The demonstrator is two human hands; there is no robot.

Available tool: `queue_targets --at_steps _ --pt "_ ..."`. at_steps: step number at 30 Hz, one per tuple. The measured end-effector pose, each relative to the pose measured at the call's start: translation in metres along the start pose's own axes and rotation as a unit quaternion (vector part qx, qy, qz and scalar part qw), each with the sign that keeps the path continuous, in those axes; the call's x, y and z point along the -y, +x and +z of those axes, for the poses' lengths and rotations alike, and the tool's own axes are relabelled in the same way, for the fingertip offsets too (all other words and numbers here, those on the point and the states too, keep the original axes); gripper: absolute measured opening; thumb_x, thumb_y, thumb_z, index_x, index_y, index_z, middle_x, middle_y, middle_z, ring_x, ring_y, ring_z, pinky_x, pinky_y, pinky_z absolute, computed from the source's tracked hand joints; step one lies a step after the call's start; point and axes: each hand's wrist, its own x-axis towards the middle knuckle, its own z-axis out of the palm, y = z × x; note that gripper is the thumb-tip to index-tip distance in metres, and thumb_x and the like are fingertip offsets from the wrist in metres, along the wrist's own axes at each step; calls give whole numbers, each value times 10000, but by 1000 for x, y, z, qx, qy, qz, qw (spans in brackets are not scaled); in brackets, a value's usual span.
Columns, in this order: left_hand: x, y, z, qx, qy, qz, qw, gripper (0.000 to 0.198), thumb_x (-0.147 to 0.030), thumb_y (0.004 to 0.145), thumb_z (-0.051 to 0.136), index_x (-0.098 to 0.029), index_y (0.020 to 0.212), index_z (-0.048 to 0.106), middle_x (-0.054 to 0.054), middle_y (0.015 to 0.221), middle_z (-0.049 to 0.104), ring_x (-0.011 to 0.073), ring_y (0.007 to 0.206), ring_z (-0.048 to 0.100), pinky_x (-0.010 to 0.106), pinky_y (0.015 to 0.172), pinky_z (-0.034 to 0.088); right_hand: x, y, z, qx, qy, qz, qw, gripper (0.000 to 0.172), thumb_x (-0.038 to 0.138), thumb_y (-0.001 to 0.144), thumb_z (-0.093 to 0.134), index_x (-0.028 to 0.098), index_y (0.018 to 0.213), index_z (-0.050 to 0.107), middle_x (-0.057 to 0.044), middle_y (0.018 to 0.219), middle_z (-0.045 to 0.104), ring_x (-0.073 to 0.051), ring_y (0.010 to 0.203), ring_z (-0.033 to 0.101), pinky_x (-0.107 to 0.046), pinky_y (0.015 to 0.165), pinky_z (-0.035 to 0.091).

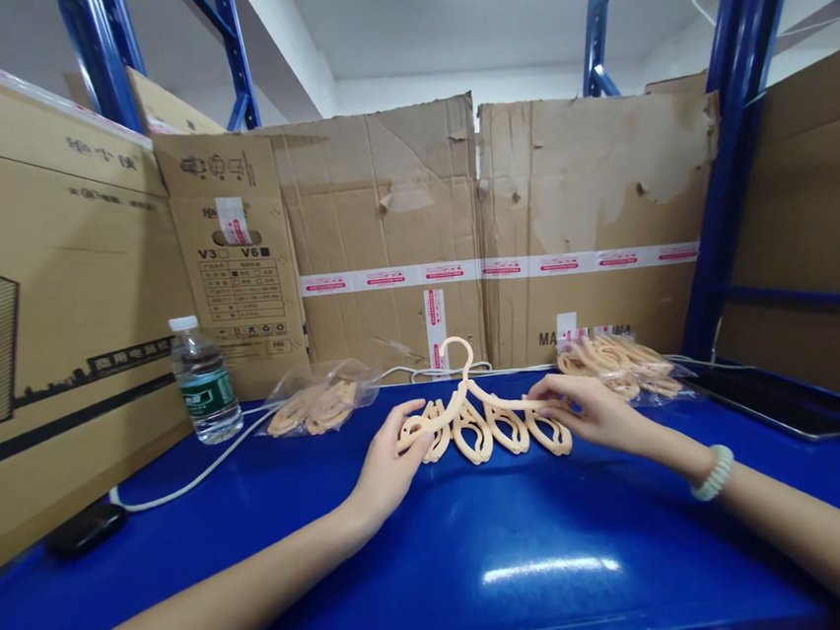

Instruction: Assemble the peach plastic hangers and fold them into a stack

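Observation:
A cream hanger (pixel 464 386) with its hook upward is spread between my two hands. My left hand (pixel 390 461) pinches its left arm near the end. The fingers of my right hand (pixel 585 408) close on the tip of its right arm. Behind and below the hanger, several folded cream hangers (pixel 472 434) lie in a row on the blue table (pixel 444 560). The hanger's right tip is partly hidden by my right fingers.
Clear bags of cream hangers lie at the back left (pixel 321 404) and back right (pixel 618 365). A water bottle (pixel 206 385), a black object (pixel 86 528) and a white cable are at left. A dark tablet (pixel 777 404) lies right; cardboard (pixel 390 239) stands behind.

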Motion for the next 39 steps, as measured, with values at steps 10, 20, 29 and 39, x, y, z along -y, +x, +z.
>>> queue_targets --at_steps 10,20,29,39 --pt "6 7 -4 -71 -29 -46 996 404 -357 654 680 -135 988 634 -13 698 569 89 527 433 210 495 337 -11 0 -4 10 -220 -28 975 218 226 915 469 188 983 673 -97 846 686 -226 781 585 -332 690 451" --pt "4 6 -3 -57 -32 -51 997 448 -384 662 669 -117 1015 598 -32 640 531 79 505 410 209 487 321 -3 -2 -3 33 -296 11 955 239 134 895 440 177 978 660 -107 1065 653 -197 830 642 -261 662 489" --pt "12 8 -5 -51 -43 -46 997 450 -396 681 669 -123 1027 583 -31 665 524 80 521 414 213 503 337 -14 -1 5 -78 11 36 996 299 228 843 531 197 1135 589 -128 1206 512 -139 721 605 -313 649 565" --pt "10 7 -4 -32 -68 -19 997 394 -371 731 673 -145 1035 567 -23 736 548 77 565 446 209 542 375 -24 2 7 -42 282 172 943 388 376 755 654 141 1063 659 -102 977 690 -219 818 643 -362 715 546"
